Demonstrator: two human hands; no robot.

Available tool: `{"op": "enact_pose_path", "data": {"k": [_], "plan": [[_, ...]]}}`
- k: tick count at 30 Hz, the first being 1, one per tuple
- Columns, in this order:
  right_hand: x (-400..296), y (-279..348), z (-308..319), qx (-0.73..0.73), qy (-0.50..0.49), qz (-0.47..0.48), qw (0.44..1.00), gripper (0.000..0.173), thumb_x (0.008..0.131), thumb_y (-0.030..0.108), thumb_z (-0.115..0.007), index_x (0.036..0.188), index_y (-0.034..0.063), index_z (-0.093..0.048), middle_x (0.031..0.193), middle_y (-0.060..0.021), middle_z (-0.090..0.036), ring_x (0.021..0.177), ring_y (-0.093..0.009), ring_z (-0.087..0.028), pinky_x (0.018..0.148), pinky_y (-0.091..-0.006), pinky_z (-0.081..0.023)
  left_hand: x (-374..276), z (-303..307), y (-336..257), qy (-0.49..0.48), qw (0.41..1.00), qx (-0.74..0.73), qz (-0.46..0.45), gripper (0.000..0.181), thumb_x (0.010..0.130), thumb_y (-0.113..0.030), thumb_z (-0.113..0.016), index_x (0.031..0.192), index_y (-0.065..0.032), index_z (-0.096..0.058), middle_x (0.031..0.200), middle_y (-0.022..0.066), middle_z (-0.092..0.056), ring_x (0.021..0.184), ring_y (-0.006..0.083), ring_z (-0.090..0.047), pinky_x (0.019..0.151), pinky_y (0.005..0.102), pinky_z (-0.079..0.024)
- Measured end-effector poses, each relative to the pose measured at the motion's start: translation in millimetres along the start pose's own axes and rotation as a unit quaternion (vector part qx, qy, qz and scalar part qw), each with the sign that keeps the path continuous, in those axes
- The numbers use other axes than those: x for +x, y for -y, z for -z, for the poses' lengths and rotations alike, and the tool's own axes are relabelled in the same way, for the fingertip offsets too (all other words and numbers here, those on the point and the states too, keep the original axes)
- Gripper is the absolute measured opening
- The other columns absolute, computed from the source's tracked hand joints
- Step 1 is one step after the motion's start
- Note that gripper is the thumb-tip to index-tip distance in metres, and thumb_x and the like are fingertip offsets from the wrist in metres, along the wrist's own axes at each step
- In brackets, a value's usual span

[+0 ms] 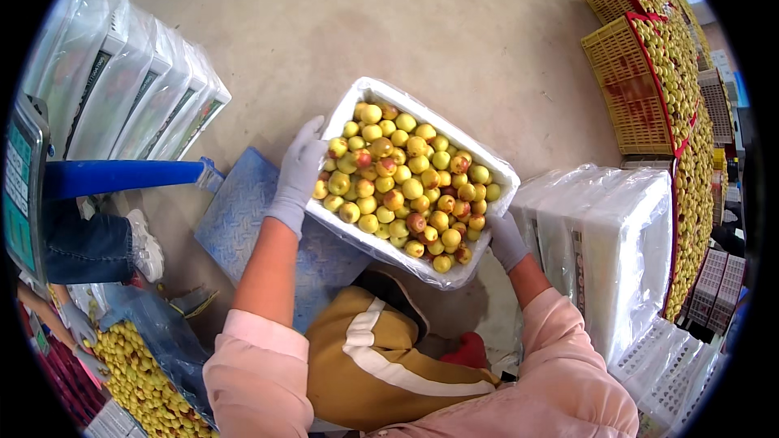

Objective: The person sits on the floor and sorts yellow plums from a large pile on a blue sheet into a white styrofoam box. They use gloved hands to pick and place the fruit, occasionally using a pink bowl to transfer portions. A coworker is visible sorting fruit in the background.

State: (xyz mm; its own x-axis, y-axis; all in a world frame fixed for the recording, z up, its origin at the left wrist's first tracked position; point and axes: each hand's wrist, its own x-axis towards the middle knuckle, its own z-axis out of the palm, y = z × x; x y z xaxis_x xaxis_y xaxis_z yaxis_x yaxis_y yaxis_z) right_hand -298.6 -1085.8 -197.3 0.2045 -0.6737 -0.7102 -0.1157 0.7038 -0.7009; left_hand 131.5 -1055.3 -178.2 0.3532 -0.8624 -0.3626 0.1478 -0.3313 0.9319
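Note:
A white foam box (420, 111) with a clear plastic liner holds many yellow-green, red-blotched jujubes (401, 188). My left hand (301, 173), in a light grey glove, grips the box's left end, thumb and fingers at its rim. At the lower right end my right hand (506, 237), gloved the same way, holds the box; its fingers are partly hidden. The tilted-looking box is over the right part of a blue metal scale platform (243, 213). Whether it touches the platform cannot be told.
Wrapped white foam boxes stand in stacks at left (140, 82) and right (584, 237). A blue post (122, 177) joins the scale's display (24, 188). Fruit-filled yellow crates (630, 88) line the right. Another person's gloved hands (82, 328) are over jujubes at lower left.

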Motion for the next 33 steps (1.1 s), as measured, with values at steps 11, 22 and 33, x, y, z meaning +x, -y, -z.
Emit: {"op": "enact_pose_path", "data": {"k": [11,22,33], "plan": [[24.2,-64.3,-13.3,-0.046,-0.065,-0.044,0.996,0.049,0.095,0.023,-0.061,0.139,0.0028,-0.056,0.122,-0.0072,-0.065,0.100,-0.017,-0.066,0.079,-0.0303,-0.056,-41.4,36.4,67.5,0.019,0.998,0.024,0.054,0.065,0.096,-0.027,-0.053,0.151,0.0064,-0.041,0.152,0.0234,-0.050,0.142,0.0289,-0.046,0.117,0.0345,-0.035],[2.3,-83.1,-32.8,-0.019,-0.132,-0.129,0.983,0.054,0.098,0.044,-0.054,0.132,0.0035,-0.061,0.113,-0.0092,-0.070,0.091,-0.020,-0.069,0.076,-0.0315,-0.057,-117.9,16.9,107.9,-0.022,0.872,-0.373,0.316,0.059,0.105,-0.033,-0.052,0.152,-0.0007,-0.036,0.147,0.0186,-0.047,0.127,0.0309,-0.054,0.109,0.0484,-0.047],[118.4,62.3,-164.0,0.020,0.036,0.148,0.988,0.061,0.098,0.030,-0.062,0.146,-0.0031,-0.046,0.135,-0.0188,-0.061,0.119,-0.029,-0.064,0.100,-0.0376,-0.052,-205.7,91.8,13.7,-0.077,0.899,-0.415,0.116,0.060,0.110,-0.035,-0.041,0.161,-0.0066,-0.026,0.163,0.0196,-0.030,0.143,0.0375,-0.042,0.119,0.0500,-0.035]]}}
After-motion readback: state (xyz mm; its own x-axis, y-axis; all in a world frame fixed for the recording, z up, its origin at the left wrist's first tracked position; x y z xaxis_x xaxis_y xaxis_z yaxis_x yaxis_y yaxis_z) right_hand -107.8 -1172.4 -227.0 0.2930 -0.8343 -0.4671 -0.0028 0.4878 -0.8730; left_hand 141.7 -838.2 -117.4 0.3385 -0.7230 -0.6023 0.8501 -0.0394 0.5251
